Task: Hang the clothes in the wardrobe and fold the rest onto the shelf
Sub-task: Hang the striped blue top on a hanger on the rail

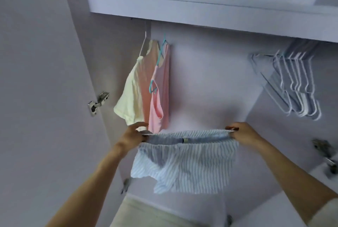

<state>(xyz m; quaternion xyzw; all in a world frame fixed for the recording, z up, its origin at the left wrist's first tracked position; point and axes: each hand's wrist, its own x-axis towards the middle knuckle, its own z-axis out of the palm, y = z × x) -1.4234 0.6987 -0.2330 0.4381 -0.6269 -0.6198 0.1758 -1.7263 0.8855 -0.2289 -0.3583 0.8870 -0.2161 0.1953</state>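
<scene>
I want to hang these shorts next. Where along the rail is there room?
Free: the stretch between the pink top and the empty hangers. Crowded: far left, where the cream shirt and pink top touch, and right, where the hangers bunch.

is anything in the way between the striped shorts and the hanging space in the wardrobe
Nothing visible. Both hands, left and right, hold the shorts stretched in front of the open middle; the hung tops sit off to the left, the empty hangers to the right.
</scene>
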